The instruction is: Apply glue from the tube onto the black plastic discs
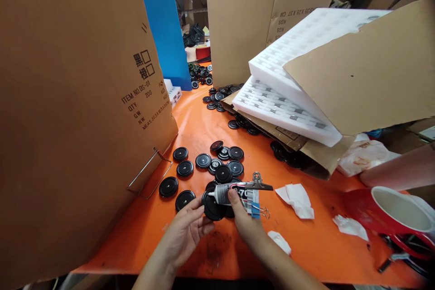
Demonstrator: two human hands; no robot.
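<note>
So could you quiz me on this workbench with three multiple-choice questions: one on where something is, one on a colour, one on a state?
1. Where does the left hand hold the black disc?
A. over the table's near edge
B. inside a box
C. on the foam trays

2. What colour is the table?
A. green
B. orange
C. white

3. How is the glue tube in the right hand?
A. upright, capped
B. lying loose on the table
C. held sideways, nozzle at the disc

Answers: 1 A, the disc is at the fingers above the near edge. 2 B, the top is plainly orange. 3 C, the nozzle points left onto the disc.
</note>
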